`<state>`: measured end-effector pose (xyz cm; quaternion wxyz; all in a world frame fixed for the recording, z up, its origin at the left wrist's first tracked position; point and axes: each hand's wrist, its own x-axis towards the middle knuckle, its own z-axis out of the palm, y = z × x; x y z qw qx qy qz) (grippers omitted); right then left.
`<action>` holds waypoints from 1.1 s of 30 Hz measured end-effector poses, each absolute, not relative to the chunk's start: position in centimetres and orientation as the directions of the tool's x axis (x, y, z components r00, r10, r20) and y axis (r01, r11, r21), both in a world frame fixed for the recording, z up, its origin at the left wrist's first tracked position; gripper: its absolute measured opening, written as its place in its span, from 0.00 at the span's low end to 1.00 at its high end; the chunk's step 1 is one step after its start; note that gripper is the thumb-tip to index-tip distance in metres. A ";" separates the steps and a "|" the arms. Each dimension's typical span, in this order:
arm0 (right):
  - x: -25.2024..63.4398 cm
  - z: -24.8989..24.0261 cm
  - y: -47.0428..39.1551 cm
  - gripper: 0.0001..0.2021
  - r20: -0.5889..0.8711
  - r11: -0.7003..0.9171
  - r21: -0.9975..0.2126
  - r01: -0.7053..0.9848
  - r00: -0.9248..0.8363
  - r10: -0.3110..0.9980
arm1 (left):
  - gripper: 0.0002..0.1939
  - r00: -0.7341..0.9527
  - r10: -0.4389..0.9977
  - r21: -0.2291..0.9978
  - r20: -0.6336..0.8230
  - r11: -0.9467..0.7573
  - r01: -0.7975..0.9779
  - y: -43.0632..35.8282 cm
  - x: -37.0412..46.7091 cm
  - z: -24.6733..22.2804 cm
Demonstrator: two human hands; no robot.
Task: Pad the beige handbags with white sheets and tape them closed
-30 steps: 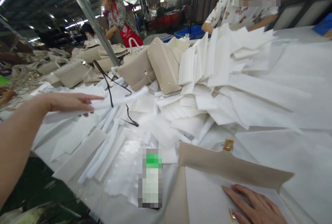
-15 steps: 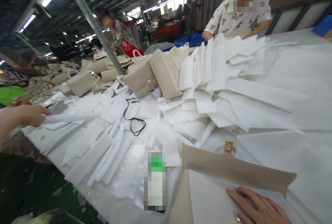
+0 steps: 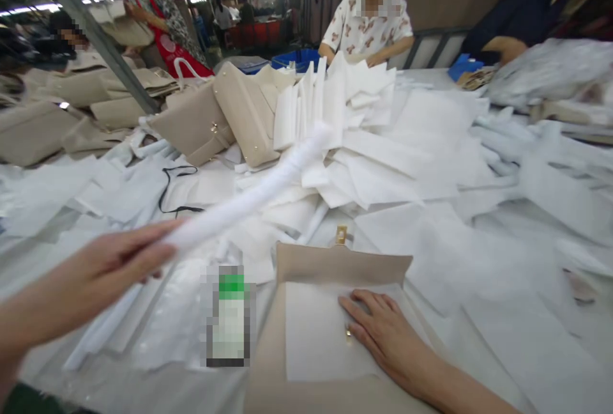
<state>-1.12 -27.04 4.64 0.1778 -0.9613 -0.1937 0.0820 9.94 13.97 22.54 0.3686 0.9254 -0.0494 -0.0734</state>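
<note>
Head view: a white padded roll (image 3: 253, 193) is gripped at one end between the fingers of the left hand (image 3: 129, 257), its far end raised over the heaped sheets. Beside the phone (image 3: 228, 317), the white sheet (image 3: 313, 337) on the open beige bag (image 3: 265, 375) is pressed by the right hand (image 3: 383, 334), its fingers slightly apart.

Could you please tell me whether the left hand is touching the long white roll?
Touching. The head view shows the near end of the white roll gripped between the fingers of the left hand.
</note>
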 end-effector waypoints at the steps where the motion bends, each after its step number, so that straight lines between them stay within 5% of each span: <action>1: -1.2 5.0 -26.9 0.17 -0.108 -0.863 -0.381 0.333 0.910 0.399 | 0.22 0.921 -0.343 0.678 -0.184 -0.723 -0.134 10.9 9.5 21.1; 4: -1.3 5.2 -26.9 0.18 -0.136 -0.862 -0.386 0.328 0.905 0.404 | 0.17 0.646 -0.703 0.761 -0.297 -0.584 -0.285 2.3 9.0 17.9; 7: -1.4 4.7 -27.0 0.19 -0.101 -0.853 -0.389 0.347 0.905 0.414 | 0.15 0.523 -0.806 0.791 -0.277 -0.500 -0.352 -3.5 9.5 15.0; 14: -1.5 4.9 -26.8 0.08 -0.055 -0.827 -0.455 0.330 0.917 0.396 | 0.15 0.553 -0.773 0.518 -0.311 -0.625 -0.584 -8.0 11.0 8.2; 23: -1.4 6.3 -26.3 0.06 -0.213 -0.838 -0.489 0.244 0.898 0.385 | 0.12 0.559 -0.748 0.373 -0.358 -0.663 -0.649 -7.5 9.9 6.2; 29: -1.2 6.2 -25.5 0.07 -0.206 -0.863 -0.456 0.216 0.918 0.339 | 0.12 0.575 -0.788 0.099 -0.223 -0.604 -0.790 -7.9 8.3 6.3; 33: -1.3 6.1 -25.0 0.05 -0.175 -0.864 -0.436 0.253 0.918 0.357 | 0.11 0.531 -0.842 0.073 -0.099 -0.538 -0.840 -7.9 8.0 5.9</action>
